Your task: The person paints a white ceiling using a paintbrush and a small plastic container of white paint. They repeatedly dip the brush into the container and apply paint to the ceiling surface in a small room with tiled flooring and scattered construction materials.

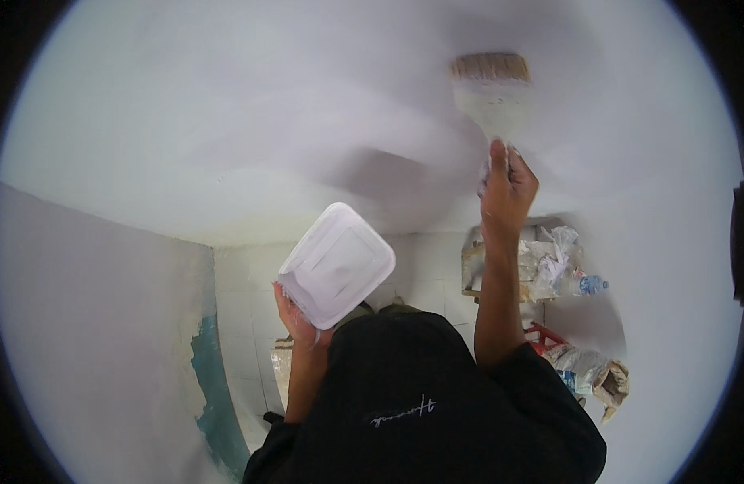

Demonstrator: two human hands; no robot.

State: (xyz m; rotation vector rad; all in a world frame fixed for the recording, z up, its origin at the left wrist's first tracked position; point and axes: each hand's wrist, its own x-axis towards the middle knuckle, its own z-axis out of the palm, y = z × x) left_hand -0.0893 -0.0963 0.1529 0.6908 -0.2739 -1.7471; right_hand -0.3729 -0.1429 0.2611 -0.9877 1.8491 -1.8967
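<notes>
1. Fingers (498, 153) of the right hand (509, 192) are wrapped round the narrow handle of a wide, flat, pale-bodied brush with tan bristles (493, 90). I read a closed grip, thumb along the handle; the far side is hidden from me.

2. Brush long axis: roughly straight up my head view, leaning slightly left, bristle end outermost. I cannot tell whether its tips touch the white, smooth wall (186, 105) behind.

3. Left hand (295, 316), low and to the left, has hold of a white, rounded-rectangular plastic tub (339, 266) at its lower-left edge. It is partly closed on that edge; how the rest of the fingers sit under it I cannot see. Pale, paint-like coating inside.

4. Key relation, as I judge it: the tub lies down and left of the right hand, well apart from it, and the bristles point away from it. Its long axis slants from lower left to upper right. Left hand is the nearer, in contact.

5. Farther out, right of the black shirt (388, 355), I note a clear plastic bottle with a blue label (592, 285) beside crumpled translucent plastic bags (559, 256). Far left, a teal patch (220, 403) on the side wall (106, 298).
</notes>
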